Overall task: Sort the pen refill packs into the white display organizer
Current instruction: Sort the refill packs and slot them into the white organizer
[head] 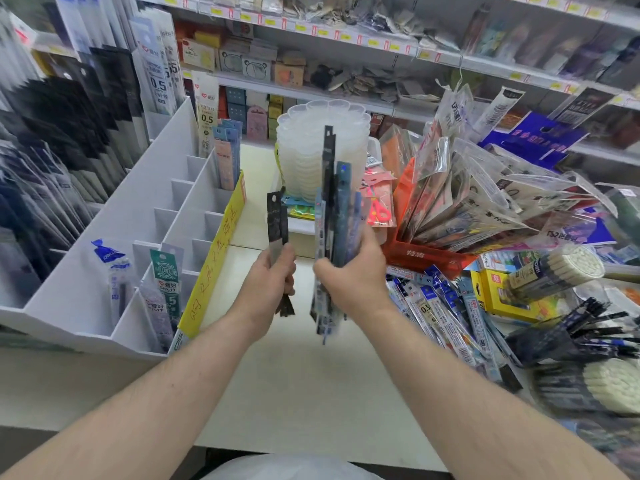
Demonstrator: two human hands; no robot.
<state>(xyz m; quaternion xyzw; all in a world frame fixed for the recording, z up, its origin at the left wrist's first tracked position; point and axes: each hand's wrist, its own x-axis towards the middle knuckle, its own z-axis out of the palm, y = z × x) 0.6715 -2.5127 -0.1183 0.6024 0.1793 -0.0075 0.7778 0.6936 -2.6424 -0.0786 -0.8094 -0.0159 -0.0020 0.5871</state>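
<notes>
A person's left hand (pixel 268 282) grips a dark refill pack (pixel 277 230) upright above the counter (pixel 294 393), while the right hand (pixel 349 275), just beside it, clutches a tall bundle of refill packs (pixel 334 216). To the left, the white organizer (pixel 114 216) holds a few packs in its near slots. More packs (pixel 440 313) lie heaped at right.

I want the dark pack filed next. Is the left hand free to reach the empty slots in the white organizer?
Probably yes. The left hand holds only the dark pack, and the white organizer sits directly to its left, its middle slots open from above, with nothing between.
</notes>
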